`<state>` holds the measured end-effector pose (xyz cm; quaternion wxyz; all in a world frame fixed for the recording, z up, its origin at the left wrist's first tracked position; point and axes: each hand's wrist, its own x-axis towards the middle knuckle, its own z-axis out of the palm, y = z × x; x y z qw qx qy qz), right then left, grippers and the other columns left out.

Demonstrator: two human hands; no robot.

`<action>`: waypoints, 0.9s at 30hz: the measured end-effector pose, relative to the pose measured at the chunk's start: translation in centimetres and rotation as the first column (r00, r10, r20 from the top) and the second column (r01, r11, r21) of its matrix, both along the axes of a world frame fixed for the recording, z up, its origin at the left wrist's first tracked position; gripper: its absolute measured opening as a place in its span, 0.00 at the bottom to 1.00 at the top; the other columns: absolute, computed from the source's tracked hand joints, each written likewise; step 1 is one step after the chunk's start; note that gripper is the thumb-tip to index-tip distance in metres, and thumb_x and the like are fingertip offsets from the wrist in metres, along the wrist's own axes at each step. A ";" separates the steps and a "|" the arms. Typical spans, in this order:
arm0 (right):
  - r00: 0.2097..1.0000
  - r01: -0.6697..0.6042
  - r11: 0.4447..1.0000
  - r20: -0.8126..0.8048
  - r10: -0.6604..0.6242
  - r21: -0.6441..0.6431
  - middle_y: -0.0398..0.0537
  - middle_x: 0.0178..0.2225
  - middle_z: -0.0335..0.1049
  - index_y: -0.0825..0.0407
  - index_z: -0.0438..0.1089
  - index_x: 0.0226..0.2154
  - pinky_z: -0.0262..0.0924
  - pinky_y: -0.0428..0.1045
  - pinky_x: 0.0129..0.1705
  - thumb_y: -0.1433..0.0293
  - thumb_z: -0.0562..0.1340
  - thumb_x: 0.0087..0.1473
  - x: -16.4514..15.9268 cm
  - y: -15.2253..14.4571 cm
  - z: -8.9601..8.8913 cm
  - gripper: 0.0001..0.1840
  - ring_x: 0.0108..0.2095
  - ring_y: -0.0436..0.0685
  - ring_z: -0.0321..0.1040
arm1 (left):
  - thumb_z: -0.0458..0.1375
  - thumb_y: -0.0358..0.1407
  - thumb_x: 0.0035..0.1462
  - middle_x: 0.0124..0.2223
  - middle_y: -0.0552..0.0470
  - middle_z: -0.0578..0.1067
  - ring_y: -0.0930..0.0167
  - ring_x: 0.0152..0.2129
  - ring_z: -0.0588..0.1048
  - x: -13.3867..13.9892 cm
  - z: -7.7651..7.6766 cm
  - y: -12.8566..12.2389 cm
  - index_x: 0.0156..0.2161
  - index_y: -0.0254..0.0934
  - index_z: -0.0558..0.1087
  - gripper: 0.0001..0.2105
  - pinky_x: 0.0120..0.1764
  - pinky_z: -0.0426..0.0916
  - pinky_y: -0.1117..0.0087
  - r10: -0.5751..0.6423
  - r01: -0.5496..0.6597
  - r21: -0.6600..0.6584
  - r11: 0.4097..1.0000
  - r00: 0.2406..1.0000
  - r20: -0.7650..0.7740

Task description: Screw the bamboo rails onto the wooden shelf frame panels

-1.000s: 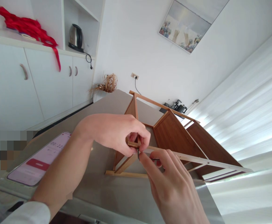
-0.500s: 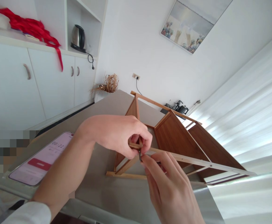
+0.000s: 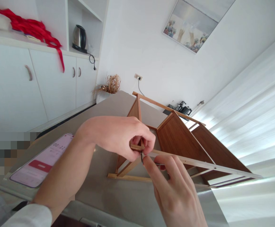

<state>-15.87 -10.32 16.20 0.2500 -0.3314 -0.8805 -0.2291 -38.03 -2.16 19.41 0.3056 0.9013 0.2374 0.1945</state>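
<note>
A wooden shelf frame (image 3: 178, 138) with brown panels lies on its side on the grey table (image 3: 128, 195). My left hand (image 3: 118, 134) is closed around the near end of one of its wooden posts (image 3: 136, 147), thumb below and fingers over the top. Just under that grip, the short bent end of a metal hex key (image 3: 141, 157) meets the wood. My right hand (image 3: 175, 186) pinches this key, its long arm running between thumb and fingers. The joint and any screw head are hidden by the fingers.
A phone (image 3: 41, 160) showing a timer lies on the table at left. Behind stand white cabinets (image 3: 12, 85) with a kettle (image 3: 79, 37) and red ribbon (image 3: 31, 28). Dried plants (image 3: 112, 84) stand beyond the table's far edge. White curtains (image 3: 253, 104) hang at right.
My right hand's fingers have loosened and shifted slightly right along the hex key, so more of its long arm shows. The left hand keeps its grip on the post.
</note>
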 end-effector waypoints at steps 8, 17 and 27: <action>0.989 -0.049 0.997 0.146 0.039 0.063 0.53 0.35 0.71 0.60 0.73 0.47 0.59 0.50 0.38 0.78 0.51 0.66 -0.4 0.0 1.2 0.17 0.36 0.56 0.64 | 0.61 0.30 0.49 0.30 0.59 0.70 0.75 0.27 0.68 -0.1 0.0 0.1 0.33 0.40 0.67 0.07 0.31 0.59 0.74 0.042 -0.042 -0.004 0.999 0.998 -0.041; 0.992 -0.118 0.993 0.050 0.119 -0.006 0.52 0.37 0.71 0.60 0.72 0.48 0.58 0.49 0.39 0.80 0.51 0.66 0.3 0.4 0.2 0.16 0.37 0.54 0.64 | 0.62 0.29 0.47 0.30 0.60 0.72 0.76 0.27 0.68 0.1 0.0 0.0 0.33 0.40 0.67 0.08 0.31 0.59 0.73 0.080 -0.080 0.001 0.997 0.995 -0.055; 0.968 -0.086 0.987 0.248 0.050 0.138 0.51 0.33 0.70 0.58 0.74 0.44 0.55 0.52 0.37 0.79 0.48 0.64 -0.3 0.5 1.5 0.19 0.35 0.56 0.64 | 0.62 0.30 0.48 0.31 0.60 0.73 0.76 0.27 0.69 0.0 0.0 0.1 0.33 0.40 0.67 0.08 0.31 0.59 0.73 0.064 -0.064 0.002 0.998 0.996 -0.056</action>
